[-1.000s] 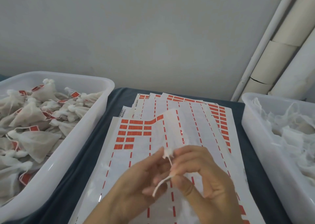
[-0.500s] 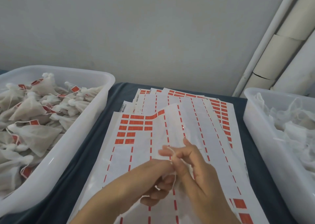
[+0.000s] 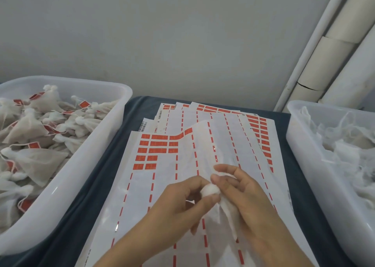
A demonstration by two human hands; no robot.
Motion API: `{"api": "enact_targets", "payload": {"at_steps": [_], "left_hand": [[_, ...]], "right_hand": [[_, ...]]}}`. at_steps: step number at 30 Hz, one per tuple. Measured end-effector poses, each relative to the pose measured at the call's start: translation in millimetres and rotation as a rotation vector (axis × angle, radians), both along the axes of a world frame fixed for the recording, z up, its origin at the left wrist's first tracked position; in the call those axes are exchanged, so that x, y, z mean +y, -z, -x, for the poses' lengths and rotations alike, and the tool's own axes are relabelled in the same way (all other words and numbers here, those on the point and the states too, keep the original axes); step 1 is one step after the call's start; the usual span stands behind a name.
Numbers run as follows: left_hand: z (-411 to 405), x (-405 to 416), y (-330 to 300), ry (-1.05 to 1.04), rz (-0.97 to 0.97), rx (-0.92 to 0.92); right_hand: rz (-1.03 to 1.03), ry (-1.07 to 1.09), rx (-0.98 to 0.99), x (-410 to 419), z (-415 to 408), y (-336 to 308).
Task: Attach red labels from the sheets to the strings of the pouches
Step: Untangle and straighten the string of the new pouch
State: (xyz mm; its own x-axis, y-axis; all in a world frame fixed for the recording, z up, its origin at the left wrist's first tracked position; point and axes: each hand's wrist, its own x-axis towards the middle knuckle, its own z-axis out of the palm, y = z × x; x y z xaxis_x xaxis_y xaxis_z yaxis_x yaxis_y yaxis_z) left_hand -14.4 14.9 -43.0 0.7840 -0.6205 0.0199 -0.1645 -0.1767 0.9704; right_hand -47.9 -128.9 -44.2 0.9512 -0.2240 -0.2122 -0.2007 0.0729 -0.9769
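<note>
One pouch (image 3: 221,208) is being pinched at its gathered neck by the left hand (image 3: 182,203) and right hand (image 3: 243,195), at six o'clock over the label sheets (image 3: 162,185). Two tubs are being flanked: one (image 3: 85,175) at nine o'clock, one (image 3: 316,175) at three.

Label sheets (image 3: 203,185): glossy backing paper, glare streaks; matt red labels (image 3: 156,144). Pouch (image 3: 221,208): thin white non-woven mesh, probably fabric. Bins (image 3: 85,165): translucent smooth plastic. Worktop (image 3: 97,177) cover: matt dark blue cloth. Wall (image 3: 162,33): matt.
</note>
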Motion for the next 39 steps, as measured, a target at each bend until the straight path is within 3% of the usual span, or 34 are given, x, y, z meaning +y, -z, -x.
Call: {"api": "enact_targets", "payload": {"at_steps": [8,16,19,23,25,29,32,33,35,37,39], "left_hand": [[-3,0,4,-0.097,-0.069,-0.095],[-10,8,-1,-0.111,0.091,-0.073],[-9,7,0,-0.105,0.099,-0.148],[-11,9,3,-0.120,0.149,-0.149],[-10,7,3,-0.116,0.186,-0.096],[-7,2,1,-0.042,0.277,0.063],[-8,1,0,-0.113,0.369,0.184],[-8,1,-1,-0.178,0.367,0.145],[-4,-2,0,-0.308,0.253,-0.163],[2,-7,4,-0.332,0.151,-0.445],[6,-11,7,-0.316,0.131,-0.577]], "right_hand": [[0.107,-0.109,-0.022,-2,1,-4],[0.217,-0.112,-0.066,-5,3,-9],[0.112,-0.094,0.012,-6,2,-6],[-0.278,-0.242,0.140,-5,4,-8],[-0.376,-0.319,0.137,-5,6,-9],[-0.373,-0.282,0.114,-7,6,-5],[-0.299,-0.197,0.081,-5,7,-8],[-0.171,-0.162,0.057,-3,7,-10],[0.055,-0.057,-0.022,2,7,-12],[0.162,0.022,-0.080,5,6,-11],[0.203,0.026,-0.131,7,6,-10]]}}
